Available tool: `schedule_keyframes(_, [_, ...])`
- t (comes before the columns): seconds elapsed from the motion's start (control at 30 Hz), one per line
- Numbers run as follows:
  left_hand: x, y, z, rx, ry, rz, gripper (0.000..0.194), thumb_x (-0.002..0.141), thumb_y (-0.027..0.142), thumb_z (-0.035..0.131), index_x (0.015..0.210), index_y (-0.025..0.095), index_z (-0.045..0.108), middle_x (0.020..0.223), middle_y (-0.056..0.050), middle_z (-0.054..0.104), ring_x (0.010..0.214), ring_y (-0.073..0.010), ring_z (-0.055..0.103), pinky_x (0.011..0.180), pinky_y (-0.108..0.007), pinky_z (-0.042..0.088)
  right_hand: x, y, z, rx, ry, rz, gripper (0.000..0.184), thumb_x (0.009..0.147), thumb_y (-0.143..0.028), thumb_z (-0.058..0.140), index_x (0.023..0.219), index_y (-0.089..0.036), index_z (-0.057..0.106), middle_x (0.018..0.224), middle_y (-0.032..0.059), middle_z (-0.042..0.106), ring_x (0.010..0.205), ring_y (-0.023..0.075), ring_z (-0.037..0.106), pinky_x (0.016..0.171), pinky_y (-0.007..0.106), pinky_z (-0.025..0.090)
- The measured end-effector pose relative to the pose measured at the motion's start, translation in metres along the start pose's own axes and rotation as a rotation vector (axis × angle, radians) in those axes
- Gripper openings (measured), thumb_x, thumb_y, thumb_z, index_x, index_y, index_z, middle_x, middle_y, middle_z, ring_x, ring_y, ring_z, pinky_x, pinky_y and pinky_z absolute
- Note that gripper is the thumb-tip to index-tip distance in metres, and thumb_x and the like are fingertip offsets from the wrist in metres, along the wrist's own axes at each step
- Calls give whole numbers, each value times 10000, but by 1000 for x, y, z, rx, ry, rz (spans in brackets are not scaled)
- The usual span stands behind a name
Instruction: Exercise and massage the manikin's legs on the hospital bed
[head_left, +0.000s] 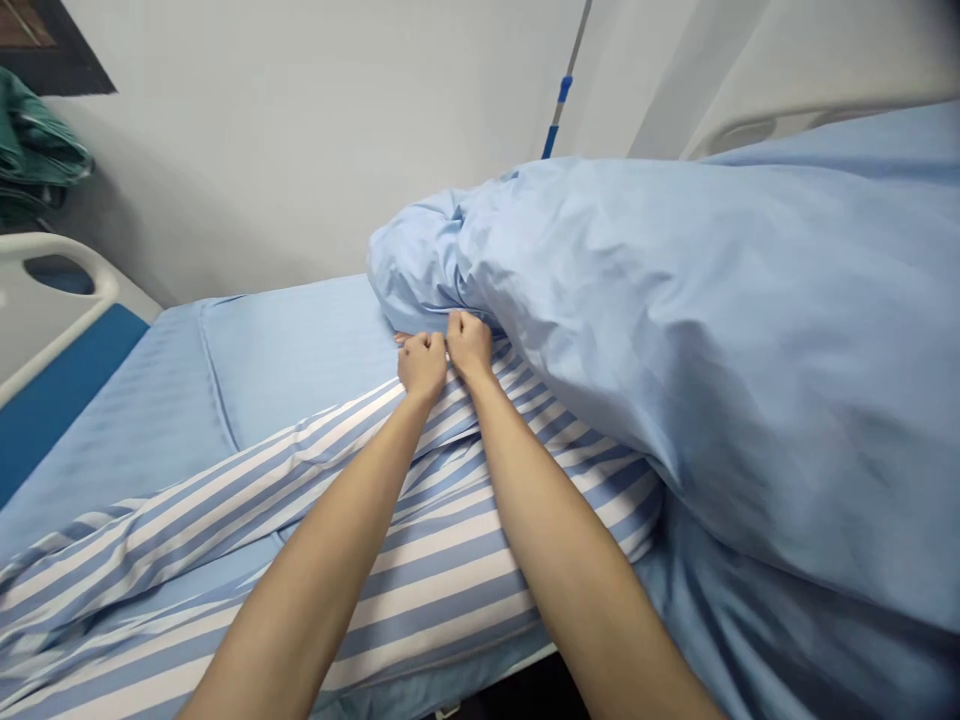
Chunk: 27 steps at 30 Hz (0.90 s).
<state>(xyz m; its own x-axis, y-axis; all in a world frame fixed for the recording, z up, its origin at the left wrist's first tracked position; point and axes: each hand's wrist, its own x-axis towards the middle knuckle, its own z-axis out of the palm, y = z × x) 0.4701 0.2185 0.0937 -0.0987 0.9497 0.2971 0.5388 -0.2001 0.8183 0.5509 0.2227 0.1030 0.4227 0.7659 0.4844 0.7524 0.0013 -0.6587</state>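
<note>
A person lies on the bed in blue-and-white striped pyjama trousers (442,560), with the legs stretching to the left. A puffy light-blue quilt (637,260) covers the rest of the body on the right. My left hand (423,364) is closed in a fist on the striped cloth at the far side of the body. Close beside it, my right hand (470,344) is also closed, at the quilt's lower edge, and seems to grip the same trousers. Fingertips of what looks like the lying person's hand (403,338) peek out beyond my left fist. The cloth inside my fists is mostly hidden.
A light-blue sheet (300,340) covers the mattress. At the left stands the bed's end board (82,270), with a blue panel (67,400). Behind the bed are a wall, a metal pole with blue joints (559,105) and green cloth (37,135). Another rail (772,128) shows at right.
</note>
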Motion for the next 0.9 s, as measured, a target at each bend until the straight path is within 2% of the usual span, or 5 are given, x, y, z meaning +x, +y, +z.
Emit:
schedule_keyframes(0.23, [3,-18,-42,-168,-124,-31,295,710,306,419,447,179,385,449,45,331,504,-84,344,503,-220,245,1,15,15,34,26,60,465,877,-372,277,690,-120,620,660,98,628,570,143,462,540,253,250])
schedule_keyframes(0.5, [-7,-131,-268,47,151,-129,301,692,346,470,463,179,368,441,63,297,463,-72,287,470,-219,224,-1,12,11,49,36,77,460,856,-385,309,659,-113,623,624,103,614,531,138,411,522,264,225])
schedule_keyframes(0.6, [-23,-178,-330,101,231,-202,325,693,377,482,465,185,352,442,62,298,464,-75,289,470,-221,237,-1,11,12,15,35,83,463,853,-388,310,657,-113,627,618,104,611,530,139,401,522,268,227])
schedule_keyframes(0.73, [-44,-221,-353,177,338,-311,314,721,373,430,477,197,337,438,60,268,464,-90,301,479,-229,242,0,10,14,-75,2,67,488,865,-392,277,703,-114,644,664,122,627,574,160,451,546,272,258])
schedule_keyframes(0.9, [-51,-232,-351,338,290,-262,325,734,339,405,469,190,292,445,50,262,486,-96,324,511,-232,237,-5,-7,9,-333,-181,66,485,877,-383,258,855,-108,657,809,167,644,682,201,539,604,284,303])
